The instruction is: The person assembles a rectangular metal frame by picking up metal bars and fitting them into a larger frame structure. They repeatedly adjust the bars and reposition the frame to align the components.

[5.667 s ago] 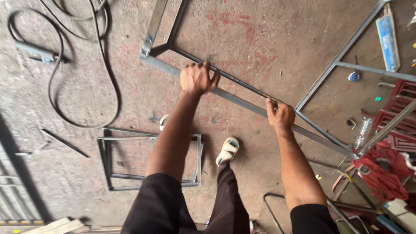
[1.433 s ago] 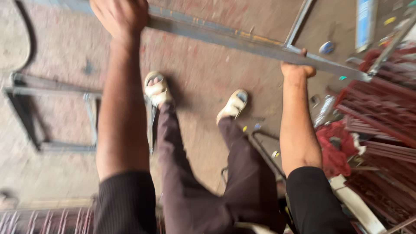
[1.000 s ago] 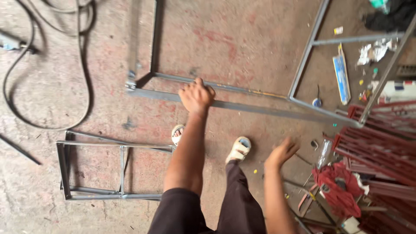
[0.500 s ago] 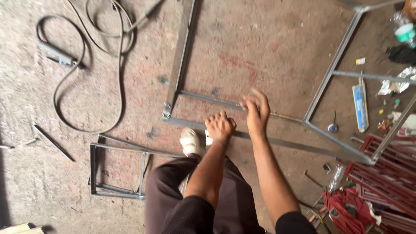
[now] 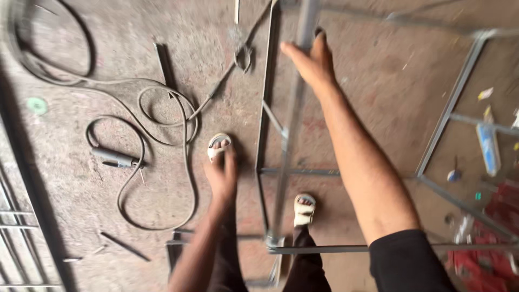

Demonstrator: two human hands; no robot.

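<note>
Gripping grey metal frame bar (image 5: 294,116), right hand (image 5: 312,60) fingers wrapped; bar runs near-vertically; left hand (image 5: 221,178) loose, empty.

Our right hand (image 5: 313,62) raised with arm stretched forward, fingers curled in a closed grip, our left hand (image 5: 221,181) hanging low, fingers loose and pointing down, forearm bare

Single head-worn view, steeply downward from standing height over the hands, metal frame (image 5: 292,135) and concrete floor (image 5: 378,81).
</note>
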